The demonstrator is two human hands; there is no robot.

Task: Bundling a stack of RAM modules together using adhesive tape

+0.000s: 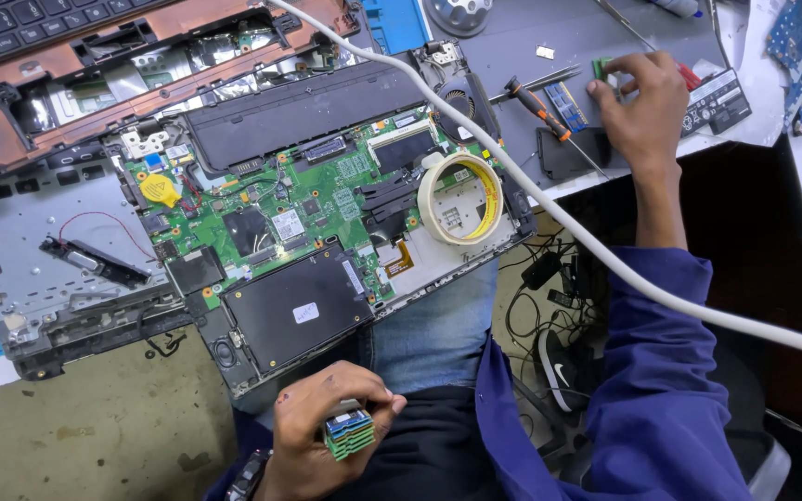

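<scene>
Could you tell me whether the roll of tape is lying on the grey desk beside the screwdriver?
No, the roll of tape rests on the opened laptop, left of the white cable, while the screwdriver lies on the desk.

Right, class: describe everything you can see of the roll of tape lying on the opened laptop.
The roll of tape is a wide ring, cream on its outer face, with a yellow inner core. It lies flat, hole upward, on the right part of the opened laptop, so green circuit board and pale parts show through the middle. A white cable passes just right of it. Neither hand touches it.
</scene>
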